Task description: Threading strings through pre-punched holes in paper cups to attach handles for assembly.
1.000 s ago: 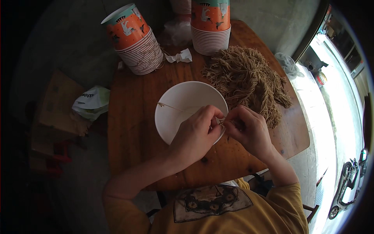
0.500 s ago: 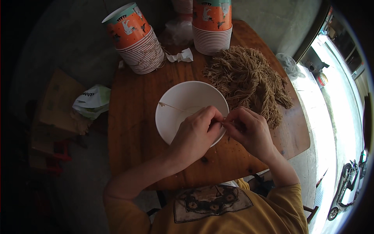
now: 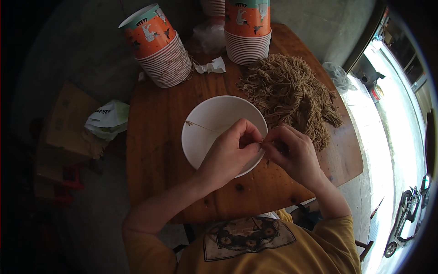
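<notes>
A white paper bucket stands on the wooden table with its mouth up. A thin tan cord is fixed at its left rim and runs across the mouth toward the right rim. There my left hand is closed, thumb and forefinger pinching the cord at the rim. My right hand pinches at the same spot, fingertips almost touching the left ones. The cord's end and the rim beneath are hidden by my fingers. Just beyond my right hand lies a big heap of tan cords.
At the back stand a leaning orange-and-green stack of paper buckets and another upright stack. Crumpled white paper lies between them. The wooden table's near edge is by my waist. A cardboard box sits off to the left.
My left hand has shifted slightly, its forefinger arching higher and its thumb lying straighter toward the rim. The right hand and the bucket have hardly moved.
</notes>
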`<move>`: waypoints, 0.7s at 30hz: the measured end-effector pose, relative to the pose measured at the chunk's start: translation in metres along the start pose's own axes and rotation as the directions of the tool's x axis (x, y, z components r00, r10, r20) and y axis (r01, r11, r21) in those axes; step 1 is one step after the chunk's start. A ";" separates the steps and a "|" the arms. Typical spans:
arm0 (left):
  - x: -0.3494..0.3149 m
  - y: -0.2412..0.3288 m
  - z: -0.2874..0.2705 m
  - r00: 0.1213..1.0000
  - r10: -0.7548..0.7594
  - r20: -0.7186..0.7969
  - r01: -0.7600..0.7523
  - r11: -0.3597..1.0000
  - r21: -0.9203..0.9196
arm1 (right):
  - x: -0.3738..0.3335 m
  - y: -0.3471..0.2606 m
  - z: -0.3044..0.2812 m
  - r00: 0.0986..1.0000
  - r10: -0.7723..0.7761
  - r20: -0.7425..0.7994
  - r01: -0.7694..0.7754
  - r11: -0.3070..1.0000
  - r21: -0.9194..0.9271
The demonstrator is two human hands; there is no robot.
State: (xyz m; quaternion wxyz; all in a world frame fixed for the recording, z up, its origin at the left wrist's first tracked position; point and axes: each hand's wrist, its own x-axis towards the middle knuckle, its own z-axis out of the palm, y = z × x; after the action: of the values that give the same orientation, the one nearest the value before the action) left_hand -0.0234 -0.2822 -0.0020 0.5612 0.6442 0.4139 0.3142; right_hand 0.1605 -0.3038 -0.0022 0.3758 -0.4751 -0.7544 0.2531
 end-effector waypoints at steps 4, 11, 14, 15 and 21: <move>0.003 0.001 0.002 1.000 -0.018 0.003 0.018 0.985 -0.171 | -0.001 0.003 0.001 0.999 -0.036 -0.034 0.034 0.998 -0.043; 0.005 0.006 0.001 0.995 -0.089 0.039 0.096 0.962 -0.257 | -0.001 0.004 0.002 0.998 -0.011 -0.058 0.007 0.998 -0.065; 0.005 0.004 -0.002 0.992 -0.109 0.067 0.125 0.944 -0.306 | 0.000 0.005 0.002 0.998 0.007 -0.057 -0.008 0.999 -0.033; 0.005 0.004 -0.002 0.992 -0.109 0.069 0.125 0.944 -0.306 | 0.000 0.004 0.003 0.998 -0.014 -0.069 0.013 1.000 -0.005; 0.006 0.004 -0.003 0.984 -0.166 0.063 0.178 0.915 -0.363 | 0.001 0.011 -0.003 0.973 -0.231 0.000 0.228 0.956 -0.183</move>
State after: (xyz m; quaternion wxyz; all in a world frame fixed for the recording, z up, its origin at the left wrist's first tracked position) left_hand -0.0227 -0.2753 0.0020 0.7034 0.4941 0.3941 0.3254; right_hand 0.1682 -0.2981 -0.0080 0.3656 -0.4194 -0.8203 0.1326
